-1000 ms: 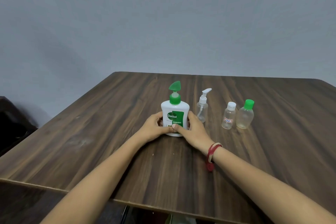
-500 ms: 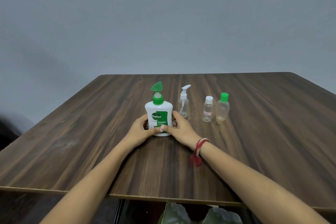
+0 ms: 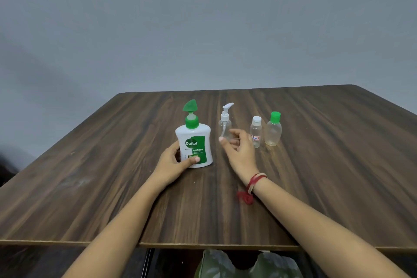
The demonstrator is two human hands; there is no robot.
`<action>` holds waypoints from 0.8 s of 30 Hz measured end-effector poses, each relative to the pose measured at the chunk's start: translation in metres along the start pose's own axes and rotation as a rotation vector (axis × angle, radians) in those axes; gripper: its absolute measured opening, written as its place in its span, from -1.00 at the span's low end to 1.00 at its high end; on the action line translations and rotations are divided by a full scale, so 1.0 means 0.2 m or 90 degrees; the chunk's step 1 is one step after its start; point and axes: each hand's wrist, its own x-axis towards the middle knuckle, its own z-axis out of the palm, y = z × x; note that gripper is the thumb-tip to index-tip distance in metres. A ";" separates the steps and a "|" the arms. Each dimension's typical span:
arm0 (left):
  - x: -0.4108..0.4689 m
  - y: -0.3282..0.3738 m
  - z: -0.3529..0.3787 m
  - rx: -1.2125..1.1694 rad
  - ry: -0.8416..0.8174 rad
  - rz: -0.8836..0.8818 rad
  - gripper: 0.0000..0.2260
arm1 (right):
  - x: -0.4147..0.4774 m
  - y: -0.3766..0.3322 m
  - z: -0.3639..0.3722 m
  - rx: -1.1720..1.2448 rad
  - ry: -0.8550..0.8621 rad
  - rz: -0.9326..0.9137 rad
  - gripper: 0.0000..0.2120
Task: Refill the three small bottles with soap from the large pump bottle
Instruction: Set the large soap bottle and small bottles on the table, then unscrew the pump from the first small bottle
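I am holding the Dettol pump bottle on the counter with left-hand fingers; my right hand, open, is hovering at the clear pump bottle (nothing refilled yet, all three capped).

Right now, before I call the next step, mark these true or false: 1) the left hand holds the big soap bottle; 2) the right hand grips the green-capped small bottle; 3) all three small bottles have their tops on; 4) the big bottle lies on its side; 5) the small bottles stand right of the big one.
1) True: the left hand wraps the big soap bottle.
2) False: the right hand is open by the small pump bottle; the green-capped bottle stands untouched.
3) True, the white-capped bottle included.
4) False: it stands upright on the table.
5) True.
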 end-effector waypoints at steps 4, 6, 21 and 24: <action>0.01 0.00 -0.02 0.014 0.011 -0.008 -0.62 | 0.07 0.04 0.00 -0.075 -0.008 0.028 -0.38; 0.01 -0.01 -0.03 0.021 0.017 -0.014 -0.54 | 0.10 0.05 0.02 -0.114 -0.028 0.028 -0.30; -0.14 0.14 0.00 0.281 0.368 0.325 -0.66 | 0.19 0.09 0.01 -0.138 -0.081 0.031 -0.66; -0.17 0.23 0.14 0.263 0.249 0.390 -0.81 | 0.08 0.08 -0.09 -0.152 -0.108 0.001 -0.71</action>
